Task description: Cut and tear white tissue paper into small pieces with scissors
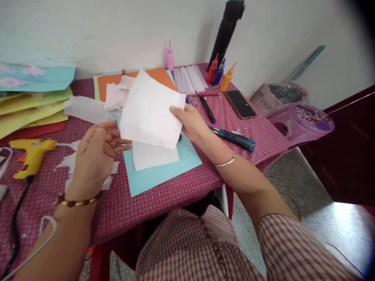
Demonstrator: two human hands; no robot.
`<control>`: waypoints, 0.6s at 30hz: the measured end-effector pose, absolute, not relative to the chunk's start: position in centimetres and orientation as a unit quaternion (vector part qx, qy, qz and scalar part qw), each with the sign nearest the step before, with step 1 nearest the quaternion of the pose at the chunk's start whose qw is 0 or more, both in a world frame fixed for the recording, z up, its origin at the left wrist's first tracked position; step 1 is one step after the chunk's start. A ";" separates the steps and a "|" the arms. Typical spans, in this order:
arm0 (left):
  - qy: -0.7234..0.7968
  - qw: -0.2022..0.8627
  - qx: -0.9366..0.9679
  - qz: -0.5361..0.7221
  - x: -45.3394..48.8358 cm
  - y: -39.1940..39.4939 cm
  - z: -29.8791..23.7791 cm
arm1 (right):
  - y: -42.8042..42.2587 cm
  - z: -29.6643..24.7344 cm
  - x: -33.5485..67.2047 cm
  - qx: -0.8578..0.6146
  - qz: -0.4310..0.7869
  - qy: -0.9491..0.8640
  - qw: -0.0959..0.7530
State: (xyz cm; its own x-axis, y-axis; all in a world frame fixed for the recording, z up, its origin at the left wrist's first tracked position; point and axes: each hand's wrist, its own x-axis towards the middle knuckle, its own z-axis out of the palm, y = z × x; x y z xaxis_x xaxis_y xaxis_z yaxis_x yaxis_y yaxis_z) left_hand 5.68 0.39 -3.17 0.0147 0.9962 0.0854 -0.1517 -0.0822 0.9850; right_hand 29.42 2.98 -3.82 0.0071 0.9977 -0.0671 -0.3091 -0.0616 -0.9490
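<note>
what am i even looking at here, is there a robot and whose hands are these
There is no robot here: these are a person's own two bare hands. The single picture comes from a camera worn on that person's head, looking forward and down, so the arms reach in from below.

The right hand holds a white sheet by its right edge, thumb on top. The left hand is by the sheet's left edge; whether its fingers touch it, I can't tell.

Below the held sheet, another white piece lies on light-blue paper. The table's checked cloth also carries a yellow glue gun on the left, and a cutter knife, a marker and a phone on the right.
</note>
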 end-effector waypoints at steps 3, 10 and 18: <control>0.475 0.470 0.489 0.560 5.5 0.7 -3.5 | 4.0 -4.4 31.4 -0.493 0.533 -0.465 0.507; 0.534 0.414 0.602 0.425 5.2 1.0 -5.5 | 4.1 -5.5 31.3 -0.549 0.216 -0.752 0.295; 0.543 0.391 0.658 0.345 5.6 0.6 -5.5 | 2.9 -5.5 29.7 -0.539 0.272 -0.730 0.319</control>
State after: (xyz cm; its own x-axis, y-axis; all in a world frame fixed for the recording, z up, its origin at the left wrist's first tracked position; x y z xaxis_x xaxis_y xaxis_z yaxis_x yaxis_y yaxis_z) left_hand 5.63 0.64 -5.50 0.1718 0.9847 0.0296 0.4459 -0.1045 0.8889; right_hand 29.67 2.89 -5.49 -0.2146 0.9614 0.1719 0.6138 0.2697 -0.7420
